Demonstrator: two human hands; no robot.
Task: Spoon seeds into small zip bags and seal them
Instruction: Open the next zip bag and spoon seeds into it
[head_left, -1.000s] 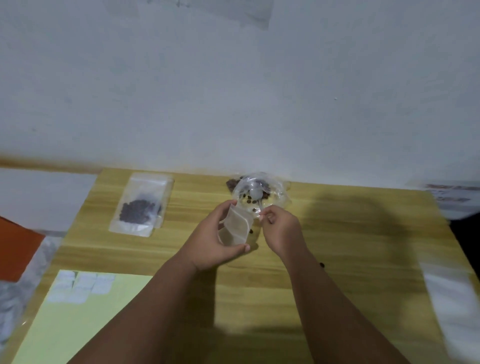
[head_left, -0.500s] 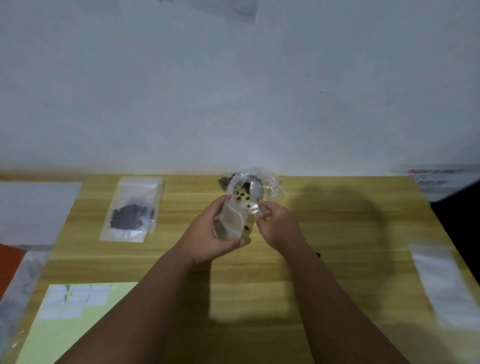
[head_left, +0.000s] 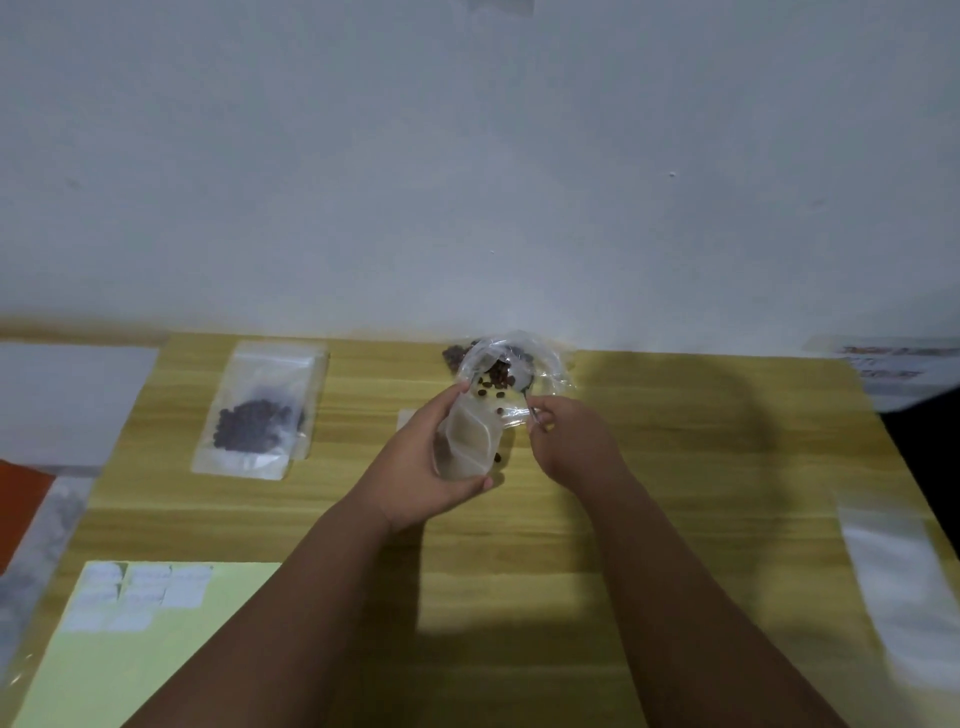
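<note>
My left hand (head_left: 421, 467) grips a small clear zip bag (head_left: 467, 441), its mouth turned up and away from me. My right hand (head_left: 571, 441) pinches the handle of a small metal spoon (head_left: 524, 387). The spoon's bowl carries dark seeds (head_left: 498, 373) and sits just above the bag's mouth. Right behind it lies a larger clear seed bag (head_left: 540, 358) with its mouth open, more dark seeds inside. A few loose seeds lie on the wooden table (head_left: 701, 467) near my hands.
A sealed bag of dark seeds (head_left: 257, 410) lies at the back left. A pale green sheet with white labels (head_left: 130, 597) sits at the front left. Clear plastic (head_left: 904, 587) lies along the right edge. A white wall stands close behind the table.
The spoon was empty over the open seed bag; now it is loaded with seeds and sits by the small bag's mouth. My left hand has tilted the small bag up towards it.
</note>
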